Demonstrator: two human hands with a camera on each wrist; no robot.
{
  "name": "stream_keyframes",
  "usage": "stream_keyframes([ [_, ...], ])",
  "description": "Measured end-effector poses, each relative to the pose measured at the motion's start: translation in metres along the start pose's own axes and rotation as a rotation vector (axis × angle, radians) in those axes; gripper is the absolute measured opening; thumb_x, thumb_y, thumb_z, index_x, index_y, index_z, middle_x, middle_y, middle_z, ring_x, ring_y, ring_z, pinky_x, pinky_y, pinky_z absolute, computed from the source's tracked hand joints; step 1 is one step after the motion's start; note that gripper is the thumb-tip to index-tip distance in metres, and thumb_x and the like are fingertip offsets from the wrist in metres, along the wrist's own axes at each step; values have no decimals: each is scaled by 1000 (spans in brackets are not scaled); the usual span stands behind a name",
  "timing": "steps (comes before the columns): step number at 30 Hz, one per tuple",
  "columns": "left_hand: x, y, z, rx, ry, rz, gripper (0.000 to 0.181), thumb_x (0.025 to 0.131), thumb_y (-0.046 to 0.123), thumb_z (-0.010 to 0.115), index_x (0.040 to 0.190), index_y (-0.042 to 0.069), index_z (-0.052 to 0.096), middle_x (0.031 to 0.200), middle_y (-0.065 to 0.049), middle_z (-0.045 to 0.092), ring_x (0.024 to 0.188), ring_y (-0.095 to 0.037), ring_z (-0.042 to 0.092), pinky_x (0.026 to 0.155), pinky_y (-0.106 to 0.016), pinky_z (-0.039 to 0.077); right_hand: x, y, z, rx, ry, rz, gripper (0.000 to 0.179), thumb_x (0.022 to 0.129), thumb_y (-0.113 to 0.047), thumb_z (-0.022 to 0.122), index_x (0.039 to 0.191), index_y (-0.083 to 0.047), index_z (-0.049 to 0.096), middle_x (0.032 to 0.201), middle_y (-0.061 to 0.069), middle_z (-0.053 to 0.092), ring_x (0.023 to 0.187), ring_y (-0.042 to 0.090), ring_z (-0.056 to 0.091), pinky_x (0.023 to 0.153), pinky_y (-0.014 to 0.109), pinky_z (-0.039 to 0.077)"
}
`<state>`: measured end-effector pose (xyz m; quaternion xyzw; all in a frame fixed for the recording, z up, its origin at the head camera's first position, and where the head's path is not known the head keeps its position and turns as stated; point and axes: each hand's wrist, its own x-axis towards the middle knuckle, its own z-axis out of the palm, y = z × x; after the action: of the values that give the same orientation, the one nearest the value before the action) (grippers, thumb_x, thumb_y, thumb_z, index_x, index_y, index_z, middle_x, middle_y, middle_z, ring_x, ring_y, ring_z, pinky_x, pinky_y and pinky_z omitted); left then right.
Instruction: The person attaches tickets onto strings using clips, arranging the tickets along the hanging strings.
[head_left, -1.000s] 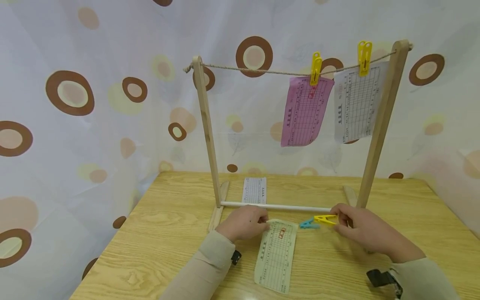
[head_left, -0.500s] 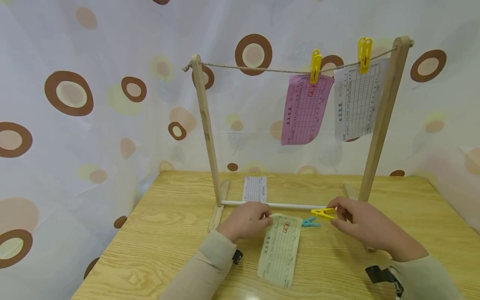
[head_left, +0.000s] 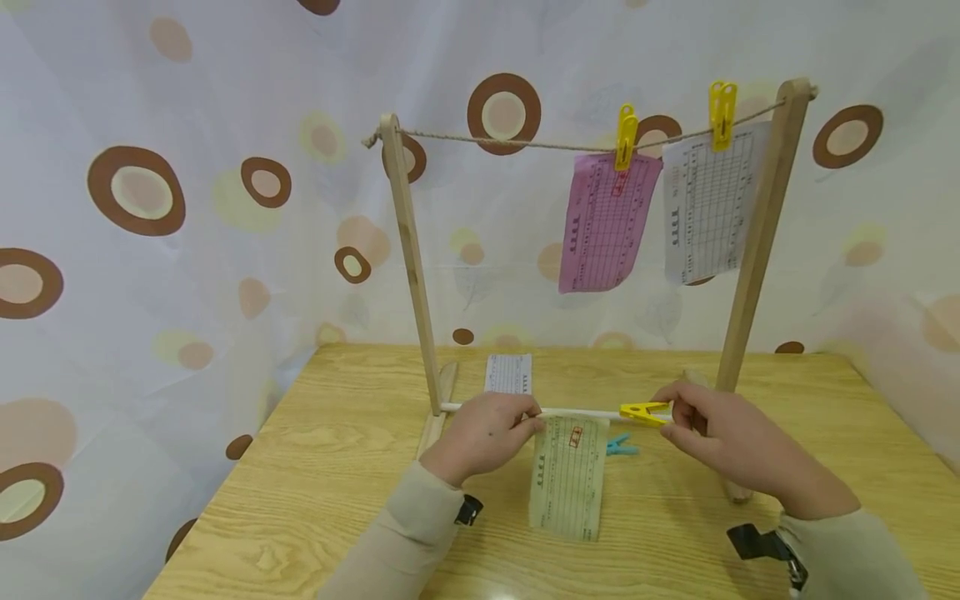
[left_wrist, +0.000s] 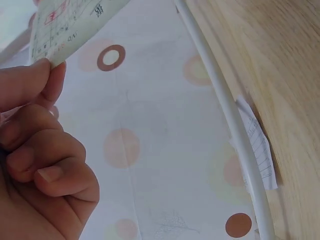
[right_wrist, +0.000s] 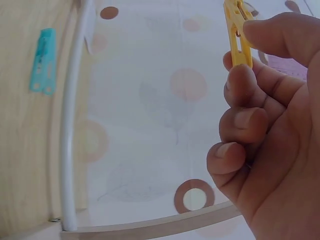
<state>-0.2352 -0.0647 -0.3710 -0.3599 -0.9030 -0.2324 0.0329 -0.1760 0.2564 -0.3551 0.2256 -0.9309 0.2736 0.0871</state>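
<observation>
Between thumb and forefinger, my left hand pinches the upper left corner of a pale green printed slip, which hangs down in front of the white rod. The left wrist view shows that corner of the slip at the fingertips. My right hand pinches a yellow clothespin by its handle end, to the right of the slip. A blue clothespin lies on the table behind the slip's right edge. On the rope above, yellow clothespins hold a pink slip and a white slip.
A wooden frame stands on the table, with a left post, a right post and a white rod low between them. Behind the rod lies another white slip. A patterned curtain hangs behind.
My left hand has raised the green slip off the table and slightly to the right. The yellow clothespin in my right hand has risen to the rod's height.
</observation>
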Motion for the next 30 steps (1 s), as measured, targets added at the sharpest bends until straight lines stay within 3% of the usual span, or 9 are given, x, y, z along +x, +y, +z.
stream_keyframes([
  [9, -1, 1, -9, -49, 52, 17, 17, 105, 31, 57, 102, 20, 69, 76, 13, 58, 57, -6, 45, 53, -24, 38, 15, -17, -25, -71, 29, -62, 28, 103, -21, 62, 128, -8, 58, 78, -11, 51, 56, 2, 39, 57, 26, 39],
  [15, 6, 2, -25, -64, 116, 39, 14, 106, 27, 57, 99, 19, 65, 70, 11, 55, 54, -6, 41, 51, -23, 36, 27, -30, -45, -172, 52, -93, 30, 102, -17, 64, 130, -9, 57, 81, -9, 50, 57, 3, 39, 55, 26, 38],
  [24, 22, 14, -77, 110, 218, 100, 16, 104, 28, 59, 98, 16, 66, 71, 9, 55, 54, -5, 41, 51, -22, 35, 59, -65, -81, -350, 75, -179, 31, 96, -24, 72, 122, -11, 63, 87, -6, 50, 62, 7, 37, 58, 28, 37],
  [30, 33, 20, -112, 222, 284, 122, 19, 105, 31, 56, 102, 15, 66, 71, 7, 57, 54, -8, 44, 51, -24, 36, 81, -96, -110, -390, 90, -168, 33, 89, -24, 81, 116, -14, 66, 90, -4, 52, 67, 13, 43, 59, 30, 39],
])
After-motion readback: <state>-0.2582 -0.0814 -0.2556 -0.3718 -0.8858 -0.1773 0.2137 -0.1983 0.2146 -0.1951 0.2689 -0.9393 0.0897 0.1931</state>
